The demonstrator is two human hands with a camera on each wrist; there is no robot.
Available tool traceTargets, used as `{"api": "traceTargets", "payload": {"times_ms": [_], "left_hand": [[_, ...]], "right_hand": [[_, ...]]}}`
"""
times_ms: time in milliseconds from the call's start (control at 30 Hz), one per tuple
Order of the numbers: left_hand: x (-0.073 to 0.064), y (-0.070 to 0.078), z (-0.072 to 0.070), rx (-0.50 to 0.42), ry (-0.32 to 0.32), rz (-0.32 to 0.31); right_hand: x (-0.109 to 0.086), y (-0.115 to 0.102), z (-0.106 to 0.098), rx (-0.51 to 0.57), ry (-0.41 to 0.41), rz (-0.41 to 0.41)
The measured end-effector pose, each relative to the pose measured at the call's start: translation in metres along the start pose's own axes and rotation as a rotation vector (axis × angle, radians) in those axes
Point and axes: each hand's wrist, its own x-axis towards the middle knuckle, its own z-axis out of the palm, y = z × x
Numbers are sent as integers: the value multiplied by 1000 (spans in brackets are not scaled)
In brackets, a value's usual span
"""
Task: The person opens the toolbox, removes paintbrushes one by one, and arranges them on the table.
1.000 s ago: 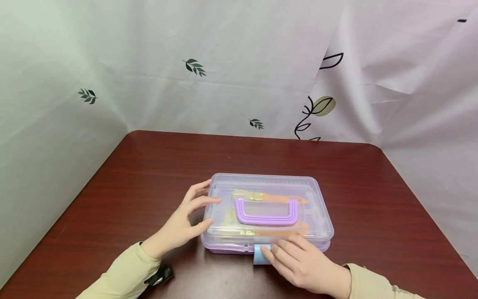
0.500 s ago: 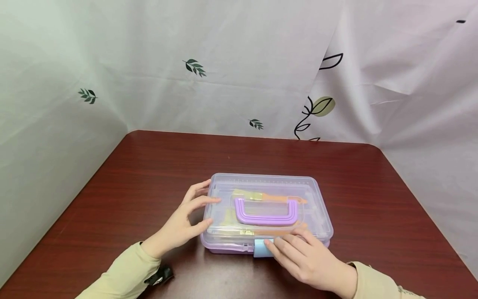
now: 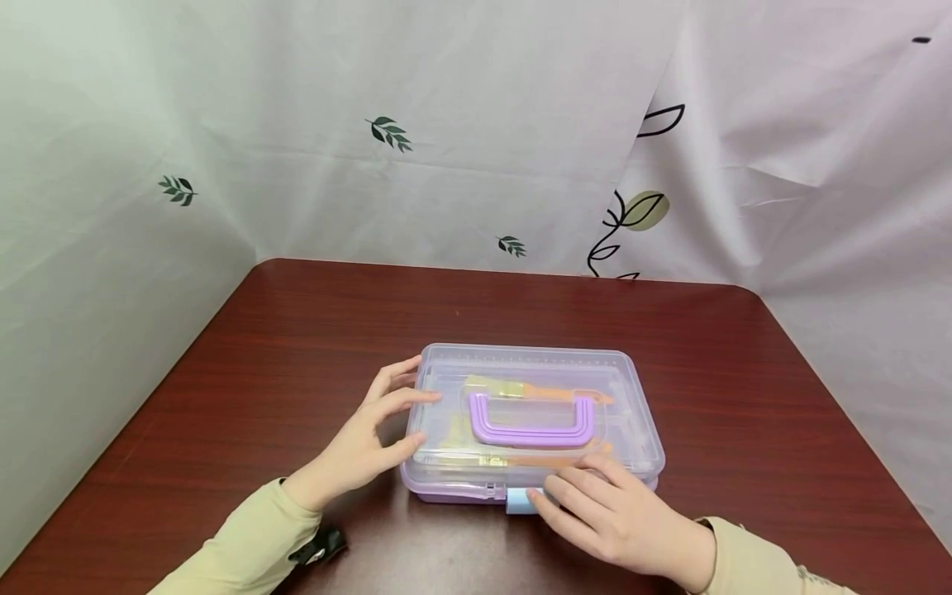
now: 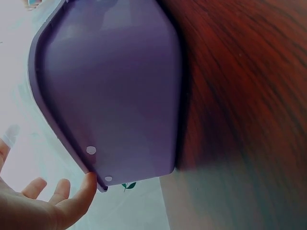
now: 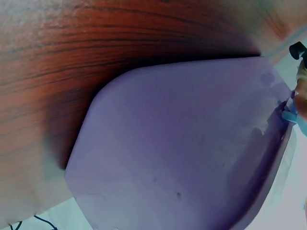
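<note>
The fingers of the left hand (image 3: 359,450) are spread apart and unpinched, resting on the left end of a lidded plastic box (image 3: 446,499): two tips on the lid (image 3: 632,388), the others along its side. The right hand (image 3: 606,516) has bent fingers at the front rim, one tip on a pale blue latch (image 3: 516,501); whether they pinch the latch, I cannot tell. The lid is clear and sits on a purple base, its purple handle (image 3: 531,435) folded flat toward the person. Through it show brushes (image 3: 561,394) with orange handles and pale bristles.

The box lies flat on the dark red surface (image 3: 312,330), well apart from the far edge and somewhat nearer the right edge than the left. A small black object (image 3: 320,548) sits beneath the left sleeve (image 3: 249,533). Beyond the surface's far corners hangs pale cloth (image 3: 476,182) printed with leaves.
</note>
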Motion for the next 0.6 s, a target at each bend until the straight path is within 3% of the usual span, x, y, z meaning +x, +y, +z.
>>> {"api": "traceTargets", "payload": {"times_ms": [400,600], "left_hand": [[1,0,-1,-1,-5,-1],[0,0,0,-6,-9,-15]], "right_hand": [[-2,-2,3,50,12,-52],[-3,-3,5,96,15,-133]]}}
